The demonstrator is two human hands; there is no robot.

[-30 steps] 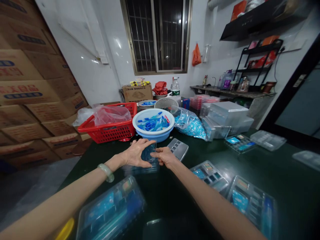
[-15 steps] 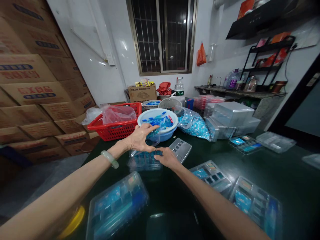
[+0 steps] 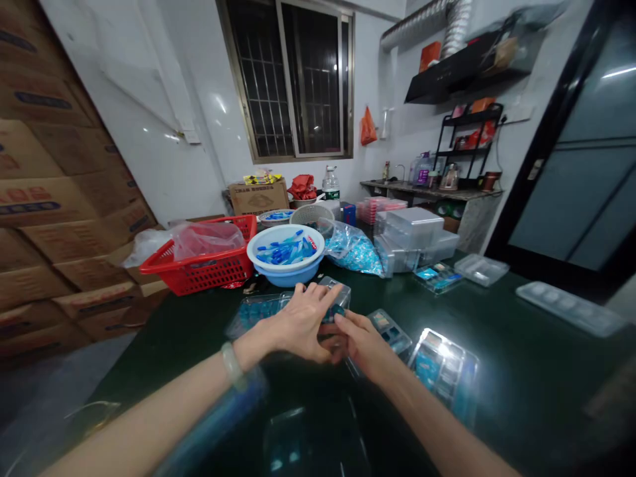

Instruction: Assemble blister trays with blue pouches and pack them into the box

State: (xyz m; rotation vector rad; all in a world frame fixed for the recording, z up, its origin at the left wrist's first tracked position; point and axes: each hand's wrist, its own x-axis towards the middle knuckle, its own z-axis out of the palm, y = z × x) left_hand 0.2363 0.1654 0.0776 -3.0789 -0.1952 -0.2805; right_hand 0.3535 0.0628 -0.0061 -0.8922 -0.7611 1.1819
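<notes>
Glare flecks the wall (image 3: 199, 73) while the lower left blurs

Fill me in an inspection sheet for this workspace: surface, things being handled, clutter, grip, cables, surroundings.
Surface: dark green table, glossy, reflecting light.
Things handled: small teal item at the fingertips, too small to identify; divided tray with teal pieces, partly behind the left hand.
Clutter: blue basin of blue and white pieces, red basket with a plastic bag, bag of blue packets, stacked clear boxes.
Grip: left hand and right hand meet at the teal item; which one holds it is unclear.
Cables: thin cord beside the black shelf.
Surroundings: cartons piled at left, barred window, door at right.
</notes>
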